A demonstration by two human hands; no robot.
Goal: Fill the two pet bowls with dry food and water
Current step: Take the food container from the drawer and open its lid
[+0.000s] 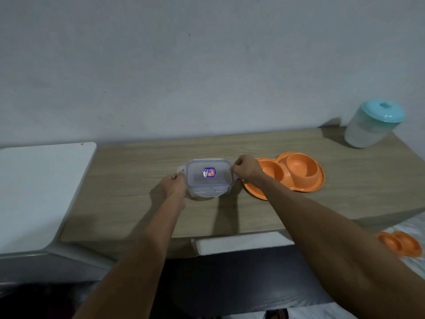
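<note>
A clear lidded plastic container [208, 178] with a blue seal and a small label stands in the middle of the wooden table [128, 180]. My left hand [173, 184] grips the clip on its left side. My right hand [245, 170] pinches the clip on its right side. An orange double pet bowl [296, 174] lies just right of the container, partly behind my right wrist; both of its wells look empty. A frosted jug with a teal lid [373, 126] stands at the table's far right corner.
A white surface [39, 192] adjoins the table on the left. A second orange double bowl [401, 244] lies lower down at the right edge. A plain wall runs behind the table, and a dark floor lies below its front edge.
</note>
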